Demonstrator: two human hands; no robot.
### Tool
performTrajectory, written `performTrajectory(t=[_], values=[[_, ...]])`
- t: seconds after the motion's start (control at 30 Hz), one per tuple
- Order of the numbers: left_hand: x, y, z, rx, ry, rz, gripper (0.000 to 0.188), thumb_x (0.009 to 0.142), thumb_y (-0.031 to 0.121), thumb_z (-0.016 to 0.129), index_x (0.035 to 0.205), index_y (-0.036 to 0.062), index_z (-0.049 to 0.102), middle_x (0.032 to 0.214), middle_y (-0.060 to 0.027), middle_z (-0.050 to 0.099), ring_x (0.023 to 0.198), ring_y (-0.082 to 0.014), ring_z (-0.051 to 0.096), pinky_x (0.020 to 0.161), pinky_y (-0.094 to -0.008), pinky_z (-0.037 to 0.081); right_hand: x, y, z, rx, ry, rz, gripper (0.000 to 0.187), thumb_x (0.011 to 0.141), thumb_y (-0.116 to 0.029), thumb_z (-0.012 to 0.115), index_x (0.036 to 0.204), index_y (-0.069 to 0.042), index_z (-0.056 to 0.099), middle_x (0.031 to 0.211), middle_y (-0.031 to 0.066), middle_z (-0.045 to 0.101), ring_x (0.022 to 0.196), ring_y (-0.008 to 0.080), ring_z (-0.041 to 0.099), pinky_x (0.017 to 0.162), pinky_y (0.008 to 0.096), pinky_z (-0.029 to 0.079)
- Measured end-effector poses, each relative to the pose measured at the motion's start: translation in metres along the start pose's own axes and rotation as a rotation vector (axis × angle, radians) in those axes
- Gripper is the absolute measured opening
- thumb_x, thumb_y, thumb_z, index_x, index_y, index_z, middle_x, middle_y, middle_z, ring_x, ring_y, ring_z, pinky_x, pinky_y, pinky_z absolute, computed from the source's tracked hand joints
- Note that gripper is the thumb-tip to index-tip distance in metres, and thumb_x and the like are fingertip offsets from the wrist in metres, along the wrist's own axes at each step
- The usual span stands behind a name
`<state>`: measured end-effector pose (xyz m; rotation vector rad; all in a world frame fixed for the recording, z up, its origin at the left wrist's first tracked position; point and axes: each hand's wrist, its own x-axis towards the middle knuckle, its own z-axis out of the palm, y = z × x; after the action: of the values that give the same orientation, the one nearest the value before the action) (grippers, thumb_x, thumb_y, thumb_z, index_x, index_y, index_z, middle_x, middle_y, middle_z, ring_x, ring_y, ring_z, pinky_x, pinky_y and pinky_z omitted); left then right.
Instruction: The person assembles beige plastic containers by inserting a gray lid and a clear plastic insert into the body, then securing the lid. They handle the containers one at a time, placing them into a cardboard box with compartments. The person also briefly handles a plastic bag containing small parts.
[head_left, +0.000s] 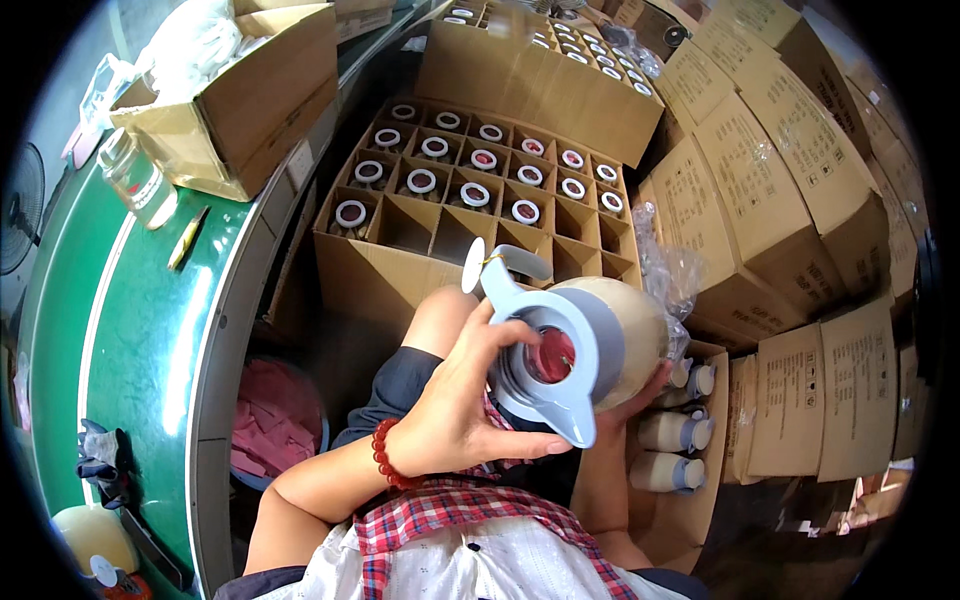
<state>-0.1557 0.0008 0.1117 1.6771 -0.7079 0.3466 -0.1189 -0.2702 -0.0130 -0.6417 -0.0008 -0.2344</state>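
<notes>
A jug (620,330) with a rounded cream body and a light blue top is tilted in front of me, its mouth turned toward me. The blue top has a spout (570,420) and a handle (500,285), from which a round white tag (474,265) hangs by a yellow tie. Something dark red shows inside the mouth. My left hand (455,410) grips the blue top, fingers at the rim and thumb stretched beside the spout. Round the cream body, my right hand (640,395) supports the jug from the right; most of its fingers are hidden behind it.
Ahead stands a divided carton (400,262) with several white-rimmed, dark-centred round pieces; some front cells are bare. Several similar jugs (675,432) lie in an open box at right. Stacked cartons (765,180) wall the right side. A green table (150,330) runs along the left.
</notes>
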Motion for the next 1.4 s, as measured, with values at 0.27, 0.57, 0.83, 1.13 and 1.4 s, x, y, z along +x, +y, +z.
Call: performTrajectory(t=[0.27, 0.57, 0.83, 1.13, 1.4], values=[[-0.011, -0.018, -0.001, -0.711, 0.167, -0.523, 0.109, 0.079, 0.034, 0.081, 0.150, -0.0015, 0.007, 0.149, -0.0238, 0.025, 0.139, -0.0294, 0.028, 0.110, -0.0404, 0.033, -0.003, -0.023, -0.009, -0.151, -0.287, -0.279, 0.072, 0.098, -0.056, 0.021, 0.143, -0.005, 0.041, 0.145, 0.0133, 0.045, 0.132, 0.0307, 0.045, 0.109, 0.0471, 0.036], [0.008, 0.011, 0.009, 0.207, 0.123, -0.014, 0.096, 0.069, 0.025, 0.084, 0.142, -0.0063, 0.029, 0.130, -0.0278, 0.042, 0.117, -0.0421, 0.046, 0.100, -0.0453, 0.039, 0.009, -0.029, -0.003, 0.006, -0.225, 0.126, 0.067, 0.100, -0.052, 0.022, 0.140, -0.005, 0.046, 0.141, 0.0133, 0.051, 0.129, 0.0295, 0.049, 0.107, 0.0468, 0.039], [0.007, 0.014, 0.014, 0.276, 0.115, -0.017, 0.087, 0.058, 0.020, 0.089, 0.125, -0.0002, 0.038, 0.130, -0.0298, 0.046, 0.113, -0.0441, 0.050, 0.097, -0.0482, 0.041, 0.002, -0.008, 0.006, 0.088, -0.134, 0.340, 0.067, 0.099, -0.056, 0.025, 0.146, -0.009, 0.038, 0.148, 0.0129, 0.043, 0.134, 0.0320, 0.042, 0.112, 0.0487, 0.032], [0.009, 0.020, 0.005, 0.423, 0.027, -0.038, 0.049, 0.073, 0.036, 0.078, 0.097, -0.0039, 0.063, 0.133, -0.0325, 0.039, 0.115, -0.0490, 0.048, 0.096, -0.0461, 0.044, 0.004, -0.012, -0.008, 0.214, -0.238, 0.326, 0.070, 0.097, -0.060, 0.027, 0.144, -0.010, 0.041, 0.145, 0.0118, 0.046, 0.130, 0.0318, 0.046, 0.110, 0.0487, 0.033], [-0.018, -0.059, 0.001, -0.698, 0.320, -0.539, 0.040, 0.093, 0.035, 0.061, 0.114, 0.0008, 0.059, 0.113, -0.0121, 0.055, 0.103, -0.0200, 0.054, 0.088, -0.0318, 0.044, -0.009, -0.021, 0.029, -0.668, -0.332, -0.478, 0.070, 0.098, -0.052, 0.025, 0.137, 0.002, 0.047, 0.136, 0.0190, 0.052, 0.127, 0.0342, 0.047, 0.107, 0.0436, 0.035]])
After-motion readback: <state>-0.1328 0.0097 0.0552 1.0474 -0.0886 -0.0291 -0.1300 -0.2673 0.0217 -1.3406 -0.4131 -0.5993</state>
